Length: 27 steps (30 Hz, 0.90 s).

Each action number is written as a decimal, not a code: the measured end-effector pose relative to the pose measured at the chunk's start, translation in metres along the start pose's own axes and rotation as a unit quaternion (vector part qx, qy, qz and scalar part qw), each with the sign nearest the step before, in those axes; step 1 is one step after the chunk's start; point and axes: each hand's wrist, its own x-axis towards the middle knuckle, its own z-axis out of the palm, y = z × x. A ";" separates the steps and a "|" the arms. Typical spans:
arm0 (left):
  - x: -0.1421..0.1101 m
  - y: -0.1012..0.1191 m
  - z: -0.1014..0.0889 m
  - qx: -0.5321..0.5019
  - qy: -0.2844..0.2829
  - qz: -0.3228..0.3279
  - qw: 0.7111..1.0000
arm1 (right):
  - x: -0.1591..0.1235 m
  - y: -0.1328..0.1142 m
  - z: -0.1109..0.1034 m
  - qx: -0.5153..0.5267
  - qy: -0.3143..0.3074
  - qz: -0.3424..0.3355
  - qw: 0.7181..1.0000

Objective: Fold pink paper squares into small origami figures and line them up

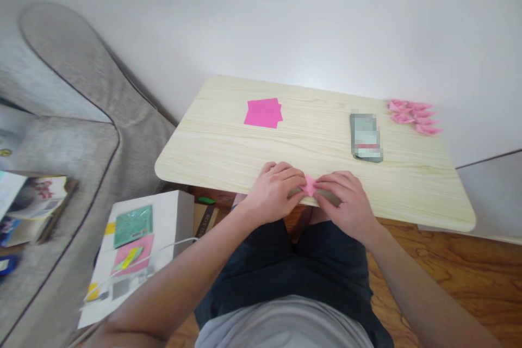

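Fingertips of the left hand (272, 191) and right hand (346, 200) clamp opposite sides of a pink paper piece (310, 185) at the table's (318, 136) near edge. Beyond them lie magenta sheets (263, 113), left; a phone (367, 138), right; folded pink pieces (421, 113), farther right

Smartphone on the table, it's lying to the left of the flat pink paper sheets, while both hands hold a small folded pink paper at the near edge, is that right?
Not quite: the head view shows the smartphone to the right of the flat pink paper sheets. The left hand and right hand do hold a small folded pink paper at the table's near edge.
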 end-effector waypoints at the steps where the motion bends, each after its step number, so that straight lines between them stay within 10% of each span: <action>1: 0.000 -0.002 0.001 0.003 0.001 0.005 1.000 | 0.000 0.000 -0.001 0.004 -0.002 0.000 1.000; 11: -0.003 -0.004 0.011 0.017 0.049 0.026 0.998 | 0.003 -0.001 -0.002 0.019 -0.014 0.022 0.999; 27: 0.006 0.010 0.011 0.006 0.045 -0.153 0.987 | 0.033 -0.020 -0.004 -0.134 -0.123 0.129 0.975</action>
